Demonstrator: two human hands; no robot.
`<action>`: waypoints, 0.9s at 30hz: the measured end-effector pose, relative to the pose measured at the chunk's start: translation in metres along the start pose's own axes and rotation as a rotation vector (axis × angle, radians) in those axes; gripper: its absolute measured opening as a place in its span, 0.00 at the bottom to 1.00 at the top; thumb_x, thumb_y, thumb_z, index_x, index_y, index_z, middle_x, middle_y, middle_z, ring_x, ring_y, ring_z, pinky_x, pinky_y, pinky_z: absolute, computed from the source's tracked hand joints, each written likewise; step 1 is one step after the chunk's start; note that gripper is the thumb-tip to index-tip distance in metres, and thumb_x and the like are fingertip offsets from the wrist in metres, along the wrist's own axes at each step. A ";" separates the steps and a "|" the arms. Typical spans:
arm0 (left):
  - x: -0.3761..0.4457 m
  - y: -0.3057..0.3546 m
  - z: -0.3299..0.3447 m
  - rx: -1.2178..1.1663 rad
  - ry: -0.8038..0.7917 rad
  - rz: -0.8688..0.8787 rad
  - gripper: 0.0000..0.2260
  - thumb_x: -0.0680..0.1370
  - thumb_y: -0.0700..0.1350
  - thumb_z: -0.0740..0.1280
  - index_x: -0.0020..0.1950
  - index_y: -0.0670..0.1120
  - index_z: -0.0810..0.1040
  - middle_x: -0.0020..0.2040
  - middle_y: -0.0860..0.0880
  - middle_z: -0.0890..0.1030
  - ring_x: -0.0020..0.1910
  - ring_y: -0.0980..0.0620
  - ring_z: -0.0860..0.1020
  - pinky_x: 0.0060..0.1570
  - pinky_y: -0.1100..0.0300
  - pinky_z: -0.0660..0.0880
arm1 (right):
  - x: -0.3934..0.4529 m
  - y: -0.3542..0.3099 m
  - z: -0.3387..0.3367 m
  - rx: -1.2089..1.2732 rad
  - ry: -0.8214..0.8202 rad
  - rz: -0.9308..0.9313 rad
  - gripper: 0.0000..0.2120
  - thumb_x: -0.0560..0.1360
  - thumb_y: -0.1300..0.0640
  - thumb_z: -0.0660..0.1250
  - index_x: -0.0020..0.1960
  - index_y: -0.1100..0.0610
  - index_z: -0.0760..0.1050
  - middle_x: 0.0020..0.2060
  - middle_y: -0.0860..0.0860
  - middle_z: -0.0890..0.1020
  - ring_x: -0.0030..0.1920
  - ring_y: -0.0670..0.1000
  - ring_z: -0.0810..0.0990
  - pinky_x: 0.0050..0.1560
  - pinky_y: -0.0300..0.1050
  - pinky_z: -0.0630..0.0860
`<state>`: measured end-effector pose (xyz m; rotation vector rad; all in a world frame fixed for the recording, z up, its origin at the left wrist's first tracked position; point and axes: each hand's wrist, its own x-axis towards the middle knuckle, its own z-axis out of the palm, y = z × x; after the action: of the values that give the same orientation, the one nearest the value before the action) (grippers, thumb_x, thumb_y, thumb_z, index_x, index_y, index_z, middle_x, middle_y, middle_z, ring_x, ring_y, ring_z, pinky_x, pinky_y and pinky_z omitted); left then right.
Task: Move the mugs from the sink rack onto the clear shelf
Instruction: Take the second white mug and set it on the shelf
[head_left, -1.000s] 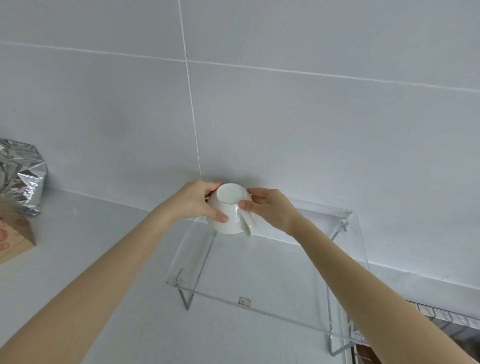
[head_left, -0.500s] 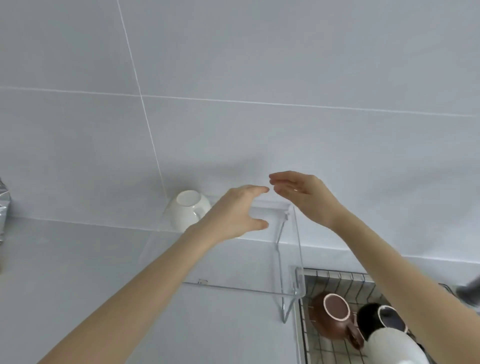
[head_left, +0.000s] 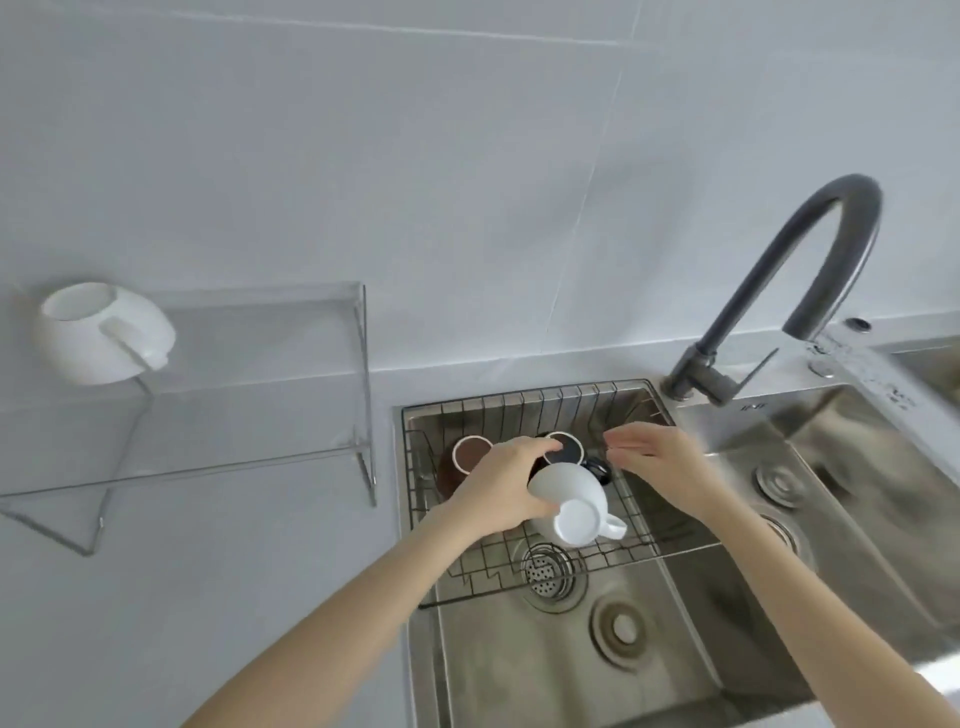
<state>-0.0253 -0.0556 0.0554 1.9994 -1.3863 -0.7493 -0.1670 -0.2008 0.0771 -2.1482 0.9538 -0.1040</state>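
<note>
The sink rack (head_left: 524, 410) lay under both hands. The white mug (head_left: 571, 501), glazed ceramic, likely rigid, slick and breakable, rested upside-down beneath the left hand (head_left: 501, 483), whose fingers curled around its body. The right hand (head_left: 657, 460) hovered beside it, half-open and empty.

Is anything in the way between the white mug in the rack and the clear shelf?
Nothing visible blocks it. The white mug sits under the left hand, and the clear shelf is bare except another white mug at its far left.
</note>
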 end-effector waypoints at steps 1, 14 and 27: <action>0.004 -0.005 0.012 0.012 -0.017 -0.013 0.32 0.68 0.42 0.74 0.69 0.46 0.66 0.69 0.46 0.71 0.68 0.47 0.69 0.67 0.55 0.65 | -0.001 0.012 0.007 -0.016 -0.028 0.030 0.13 0.71 0.60 0.69 0.56 0.57 0.78 0.52 0.52 0.83 0.51 0.48 0.80 0.59 0.44 0.73; 0.028 -0.049 0.075 0.266 -0.065 0.062 0.38 0.70 0.43 0.72 0.73 0.43 0.54 0.75 0.43 0.57 0.74 0.46 0.57 0.68 0.50 0.68 | 0.014 0.069 0.058 -0.030 -0.180 0.130 0.40 0.60 0.58 0.77 0.68 0.53 0.64 0.58 0.54 0.77 0.59 0.54 0.75 0.61 0.49 0.73; 0.023 -0.043 0.048 0.221 -0.001 0.082 0.38 0.69 0.43 0.73 0.73 0.42 0.57 0.75 0.41 0.61 0.75 0.47 0.57 0.72 0.53 0.60 | 0.012 0.040 0.044 -0.016 -0.111 0.049 0.39 0.58 0.59 0.79 0.67 0.53 0.69 0.55 0.53 0.82 0.53 0.47 0.79 0.61 0.43 0.74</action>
<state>-0.0274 -0.0719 -0.0111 2.0920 -1.6011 -0.5819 -0.1664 -0.1981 0.0164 -2.1206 0.9447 0.0466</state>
